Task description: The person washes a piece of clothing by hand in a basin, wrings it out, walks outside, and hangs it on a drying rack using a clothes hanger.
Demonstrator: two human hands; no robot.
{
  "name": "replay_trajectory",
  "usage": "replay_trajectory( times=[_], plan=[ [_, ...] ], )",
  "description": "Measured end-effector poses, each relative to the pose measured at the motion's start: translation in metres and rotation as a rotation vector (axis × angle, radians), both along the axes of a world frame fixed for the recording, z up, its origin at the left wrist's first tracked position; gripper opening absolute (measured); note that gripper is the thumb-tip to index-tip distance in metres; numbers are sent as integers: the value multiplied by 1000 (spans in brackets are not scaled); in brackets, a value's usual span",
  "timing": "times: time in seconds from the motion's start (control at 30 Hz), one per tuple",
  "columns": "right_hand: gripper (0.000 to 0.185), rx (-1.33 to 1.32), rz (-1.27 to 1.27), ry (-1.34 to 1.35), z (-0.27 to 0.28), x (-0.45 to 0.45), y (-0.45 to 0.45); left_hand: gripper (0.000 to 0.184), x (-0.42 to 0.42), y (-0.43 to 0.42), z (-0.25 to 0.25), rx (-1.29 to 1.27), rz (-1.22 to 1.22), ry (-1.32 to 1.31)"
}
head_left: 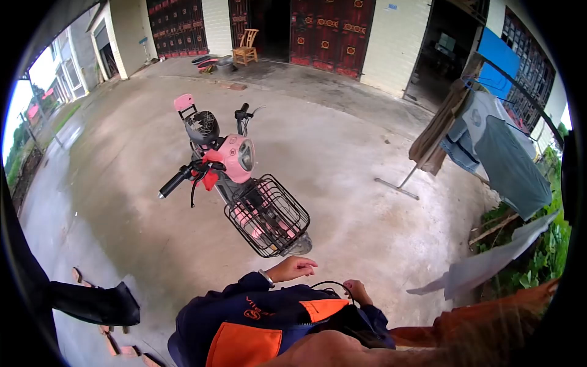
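My left hand (293,269), with a silver bracelet at the wrist, is held in front of my body with its fingers apart and nothing in them. It is nearest to the black wire basket (269,214) on the front of a pink electric scooter (235,156), without touching it. My right hand (359,292) is close to my jacket front, fingers curled. A thin black cable (330,282) loops beside it; whether the fingers hold it I cannot tell. The scooter stands upright, a dark, cracked seat (203,126) behind its handlebar.
Clothes (507,156) hang on a rack at the right, with its metal foot (397,188) on the concrete. A wooden chair (246,48) and basins (225,64) stand by the red doors (333,37). Broken bricks (110,342) lie at lower left.
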State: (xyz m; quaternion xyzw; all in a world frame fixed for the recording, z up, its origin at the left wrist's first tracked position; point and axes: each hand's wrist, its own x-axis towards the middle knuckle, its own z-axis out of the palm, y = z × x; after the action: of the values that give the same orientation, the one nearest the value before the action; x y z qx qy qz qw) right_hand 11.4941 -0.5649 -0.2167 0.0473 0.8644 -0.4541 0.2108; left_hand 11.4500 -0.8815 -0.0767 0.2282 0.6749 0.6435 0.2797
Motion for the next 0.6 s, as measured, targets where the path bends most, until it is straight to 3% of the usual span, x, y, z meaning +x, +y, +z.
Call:
replay_trajectory(
  times=[0.03, 0.13, 0.23, 0.3, 0.37, 0.47, 0.57, 0.6],
  plan=[
    [23, 63, 88, 77, -20, -21, 6, 28, -5, -1, -4, 41, 58, -39],
    [20, 126, 181, -58, -54, -69, 28, 28, -27, 2, -17, 10, 129, 15],
    [19, 124, 31, -438, -64, -112, 63, 28, -56, 20, -30, 2, 194, 26],
    [20, 607, 700, -60, -117, -146, 113, 28, -86, 41, -38, 18, 292, -52],
    [23, 988, 1162, 234, -150, -176, 156, 30, -123, 66, -46, 57, 306, -97],
    [17, 643, 861, -129, -151, -214, 210, 29, -185, 103, -56, 60, 232, -72],
    [13, 8, -476, -525, -100, -227, 237, 31, -238, 128, -25, 69, 237, -31],
    [13, 10, -479, -524, -90, -241, 240, 31, -254, 134, -22, 72, 235, -31]
  ],
)
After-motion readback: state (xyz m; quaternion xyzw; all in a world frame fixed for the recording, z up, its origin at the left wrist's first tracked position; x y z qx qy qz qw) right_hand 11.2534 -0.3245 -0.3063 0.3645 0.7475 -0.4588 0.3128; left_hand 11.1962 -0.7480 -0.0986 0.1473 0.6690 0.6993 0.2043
